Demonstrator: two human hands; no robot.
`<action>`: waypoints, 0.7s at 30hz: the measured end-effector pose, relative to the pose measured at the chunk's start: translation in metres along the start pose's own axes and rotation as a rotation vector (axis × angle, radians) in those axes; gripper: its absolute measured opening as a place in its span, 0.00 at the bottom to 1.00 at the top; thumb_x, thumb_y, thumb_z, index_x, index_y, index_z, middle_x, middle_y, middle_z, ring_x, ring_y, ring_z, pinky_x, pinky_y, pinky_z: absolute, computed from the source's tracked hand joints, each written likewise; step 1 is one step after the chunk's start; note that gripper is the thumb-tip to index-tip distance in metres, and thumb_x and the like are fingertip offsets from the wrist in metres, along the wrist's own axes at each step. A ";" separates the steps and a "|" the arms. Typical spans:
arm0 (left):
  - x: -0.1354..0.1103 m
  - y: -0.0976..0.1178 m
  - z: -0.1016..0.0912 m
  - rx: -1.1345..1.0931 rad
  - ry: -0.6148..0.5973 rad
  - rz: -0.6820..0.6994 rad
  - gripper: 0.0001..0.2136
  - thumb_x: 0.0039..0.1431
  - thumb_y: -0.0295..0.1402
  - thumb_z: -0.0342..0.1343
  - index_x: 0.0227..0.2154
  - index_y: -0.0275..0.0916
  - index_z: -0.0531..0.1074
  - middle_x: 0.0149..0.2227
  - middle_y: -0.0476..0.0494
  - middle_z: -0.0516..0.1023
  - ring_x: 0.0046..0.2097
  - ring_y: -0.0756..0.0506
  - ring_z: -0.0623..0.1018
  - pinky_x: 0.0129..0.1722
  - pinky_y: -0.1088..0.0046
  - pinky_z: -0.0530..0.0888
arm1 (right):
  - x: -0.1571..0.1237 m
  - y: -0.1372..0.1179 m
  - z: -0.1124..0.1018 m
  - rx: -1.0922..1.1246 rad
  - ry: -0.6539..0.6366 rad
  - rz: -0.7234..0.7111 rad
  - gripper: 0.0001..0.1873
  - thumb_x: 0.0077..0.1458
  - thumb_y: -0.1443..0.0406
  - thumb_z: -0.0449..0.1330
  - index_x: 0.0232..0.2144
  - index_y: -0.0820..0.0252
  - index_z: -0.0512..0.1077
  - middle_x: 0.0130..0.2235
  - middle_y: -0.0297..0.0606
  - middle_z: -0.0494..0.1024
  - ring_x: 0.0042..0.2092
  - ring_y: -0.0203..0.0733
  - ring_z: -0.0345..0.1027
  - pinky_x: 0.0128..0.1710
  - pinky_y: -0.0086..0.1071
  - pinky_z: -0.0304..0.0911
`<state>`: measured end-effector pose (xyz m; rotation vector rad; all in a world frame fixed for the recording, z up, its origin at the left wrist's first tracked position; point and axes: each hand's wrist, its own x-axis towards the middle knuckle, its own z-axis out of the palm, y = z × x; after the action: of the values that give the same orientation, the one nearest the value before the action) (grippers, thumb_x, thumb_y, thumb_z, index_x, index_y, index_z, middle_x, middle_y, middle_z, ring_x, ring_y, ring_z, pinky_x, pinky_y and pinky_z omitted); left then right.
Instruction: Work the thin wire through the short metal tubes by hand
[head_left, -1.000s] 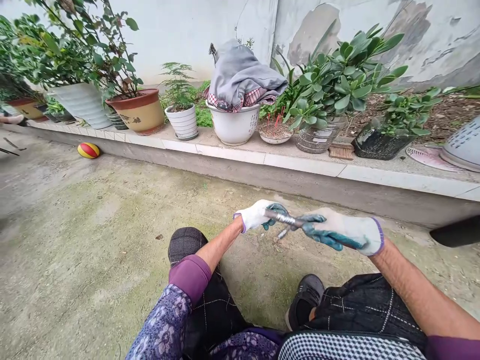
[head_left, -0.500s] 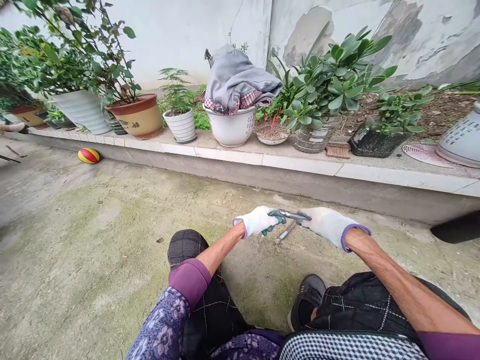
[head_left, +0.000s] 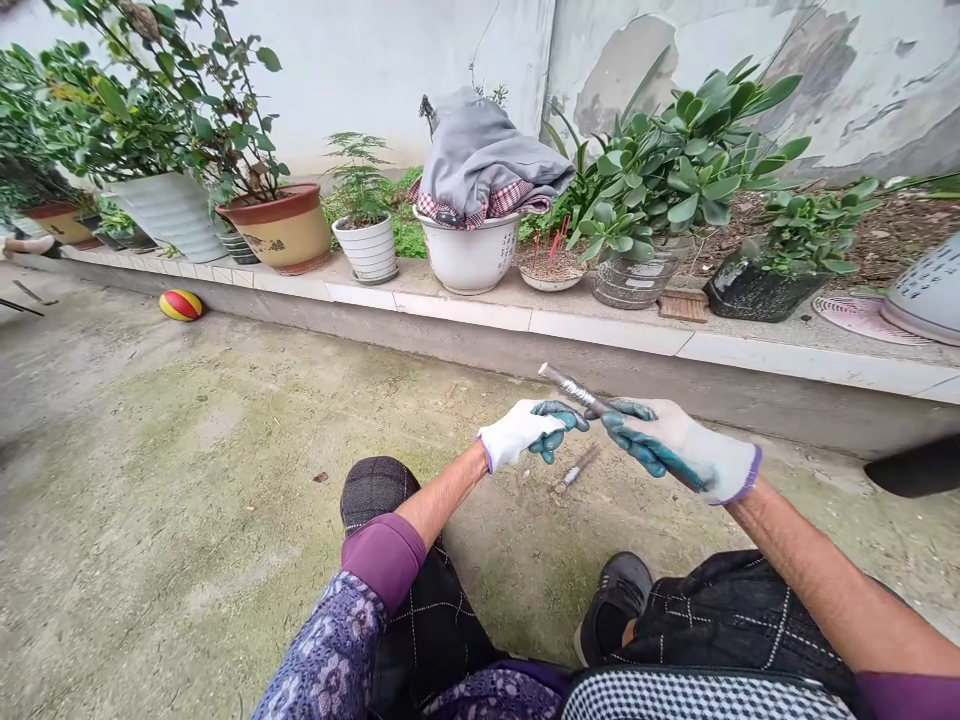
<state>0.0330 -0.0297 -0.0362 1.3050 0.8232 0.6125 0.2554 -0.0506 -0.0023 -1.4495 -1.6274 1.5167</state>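
- Out in front of the knees, both forearms reach forward over the concrete ground [head_left: 187,480], with the two hands nearly meeting at the same height.
- Left hand [head_left: 521,437], in a white glove with green-coated fingers, is turned palm inward with the fingers loosely curled. Their tips sit just beside the rod, but whether they touch it cannot be told.
- Right hand [head_left: 686,452], in a matching glove, is closed around one metal rod [head_left: 574,388]. The rod slants up and to the left, and its silvery tip stands above the left hand's fingers.
- Rods number two: the held one and a second rod [head_left: 576,468] lying on the ground below the hands.
- One dark shoe [head_left: 611,600] shows between the knees.
- Behind, a tiled ledge [head_left: 600,330] carries a row of potted plants. One white pot [head_left: 469,255] has a grey cloth [head_left: 487,150] heaped on it.
- One red-and-yellow ball [head_left: 180,304] rests against the ledge's foot, well apart from the hands.
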 end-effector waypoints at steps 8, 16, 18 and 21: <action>0.003 -0.009 -0.008 0.441 -0.106 0.042 0.14 0.53 0.27 0.53 0.42 0.34 0.77 0.27 0.51 0.73 0.27 0.54 0.70 0.27 0.80 0.69 | -0.003 0.008 -0.006 -0.213 -0.413 0.128 0.31 0.46 0.47 0.64 0.46 0.64 0.75 0.22 0.28 0.64 0.17 0.28 0.53 0.11 0.24 0.55; -0.001 -0.008 -0.006 0.903 -0.130 0.000 0.13 0.55 0.29 0.51 0.40 0.38 0.79 0.37 0.51 0.80 0.37 0.50 0.75 0.39 0.79 0.68 | -0.003 0.007 0.006 -0.649 -0.413 0.132 0.20 0.48 0.53 0.61 0.39 0.59 0.79 0.23 0.31 0.68 0.20 0.31 0.57 0.15 0.23 0.50; -0.002 -0.003 -0.003 1.016 -0.118 -0.007 0.12 0.55 0.30 0.51 0.36 0.39 0.79 0.32 0.51 0.79 0.33 0.50 0.73 0.36 0.79 0.67 | 0.003 0.010 0.012 -0.781 -0.332 0.123 0.16 0.48 0.55 0.61 0.34 0.59 0.79 0.22 0.33 0.69 0.21 0.33 0.59 0.18 0.26 0.51; -0.004 0.004 0.000 1.094 -0.080 -0.037 0.11 0.56 0.32 0.50 0.34 0.39 0.78 0.28 0.51 0.76 0.29 0.50 0.70 0.31 0.77 0.65 | 0.012 0.013 0.016 -0.892 -0.239 0.087 0.12 0.49 0.58 0.61 0.31 0.59 0.79 0.23 0.36 0.73 0.25 0.37 0.63 0.23 0.29 0.54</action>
<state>0.0311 -0.0323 -0.0320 2.2631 1.1683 0.0217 0.2419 -0.0491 -0.0220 -1.8146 -2.6151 1.0487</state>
